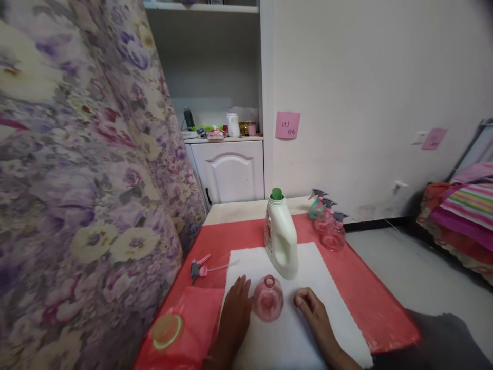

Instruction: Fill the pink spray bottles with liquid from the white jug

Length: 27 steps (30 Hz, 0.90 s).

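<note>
Flanking a see-through pink, round-bodied bottle [268, 304]

Bottle upright, uncapped, lower centre of frame, on a white rectangular sheet [277, 344]. Left hand [234, 308] just left of it — fingers outstretched, gripping nothing, thumb by the bottle's side. Right hand [313, 311] apart, loosely curled; cannot tell if it holds anything. Probably best: light support, low down — hard squeezing could tip it.

Red-covered table [362, 288], white cloth [287, 341], sprayer head [197, 270], spray bottles [333, 238]
</note>
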### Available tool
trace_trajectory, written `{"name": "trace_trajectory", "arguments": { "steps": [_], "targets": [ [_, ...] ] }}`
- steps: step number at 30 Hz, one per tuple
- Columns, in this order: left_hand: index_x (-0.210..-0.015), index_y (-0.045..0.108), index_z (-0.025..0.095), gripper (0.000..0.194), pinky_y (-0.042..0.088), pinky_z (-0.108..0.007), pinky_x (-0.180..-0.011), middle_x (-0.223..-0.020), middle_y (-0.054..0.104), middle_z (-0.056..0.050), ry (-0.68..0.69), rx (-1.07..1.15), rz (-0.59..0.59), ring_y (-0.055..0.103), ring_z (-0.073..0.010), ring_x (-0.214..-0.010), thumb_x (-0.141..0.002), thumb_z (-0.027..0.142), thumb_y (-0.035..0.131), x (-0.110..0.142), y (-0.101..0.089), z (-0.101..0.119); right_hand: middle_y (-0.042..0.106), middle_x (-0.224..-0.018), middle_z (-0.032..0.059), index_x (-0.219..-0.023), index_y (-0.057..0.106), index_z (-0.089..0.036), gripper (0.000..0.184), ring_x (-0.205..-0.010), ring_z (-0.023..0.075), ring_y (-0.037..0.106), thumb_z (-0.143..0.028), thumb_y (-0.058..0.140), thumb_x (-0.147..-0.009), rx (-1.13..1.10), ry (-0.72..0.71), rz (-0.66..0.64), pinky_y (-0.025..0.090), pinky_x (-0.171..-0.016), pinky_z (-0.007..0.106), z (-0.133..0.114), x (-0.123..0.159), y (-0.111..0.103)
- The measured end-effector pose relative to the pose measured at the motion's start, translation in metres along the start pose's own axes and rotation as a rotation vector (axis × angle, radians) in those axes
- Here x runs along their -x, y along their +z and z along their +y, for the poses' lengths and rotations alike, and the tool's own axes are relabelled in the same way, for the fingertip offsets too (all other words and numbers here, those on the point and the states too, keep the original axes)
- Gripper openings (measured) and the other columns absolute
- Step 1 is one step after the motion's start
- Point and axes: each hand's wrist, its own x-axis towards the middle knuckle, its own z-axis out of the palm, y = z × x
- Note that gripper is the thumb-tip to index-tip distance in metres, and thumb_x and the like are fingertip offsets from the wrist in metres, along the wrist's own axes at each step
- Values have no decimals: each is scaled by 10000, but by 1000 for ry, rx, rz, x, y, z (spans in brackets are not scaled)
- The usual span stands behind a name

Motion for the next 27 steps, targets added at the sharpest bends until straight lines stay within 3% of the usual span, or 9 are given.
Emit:
{"name": "trace_trajectory", "arguments": {
  "steps": [5,11,16,23,27],
  "targets": [
    [-1320,585,190,441,426,-493,-1065,-1434,557,-130,124,-236,-65,500,-291,-1332,-915,249,422,12,3,-3,476,-747,-27,-774,518,-231,274,-765,185,471,-486,542,-873,13,-9,-19,386,-722,289,-2,0,1],
    [-1402,496,156,507,408,-502,-1061,-1470,503,-141,141,-412,-92,479,-307,-1348,-945,346,388,13,-8,1,475,-738,-29,-770,513,-230,261,-749,182,471,-466,538,-878,18,-28,-19,389,-710,292,2,-2,2],
    [-1427,463,167,532,381,-535,-1075,-1504,449,-126,99,-484,-108,450,-318,-1367,-940,367,383,11,-11,6,500,-731,-27,-757,524,-225,255,-748,183,489,-451,547,-874,21,-51,-4,398,-702,288,3,-3,2],
    [-1402,489,107,556,384,-575,-1059,-1495,443,-189,-46,-545,-84,438,-349,-1370,-941,394,369,15,-13,17,517,-716,-27,-750,546,-219,250,-730,182,493,-441,554,-866,14,-68,15,408,-689,287,-1,-3,1],
    [-1392,499,90,537,394,-530,-1071,-1482,461,-191,-65,-555,-76,445,-326,-1369,-935,349,386,28,-12,26,511,-709,-27,-744,539,-219,265,-725,185,491,-458,547,-860,17,-65,6,401,-692,293,-3,-3,1]
  ]
}}
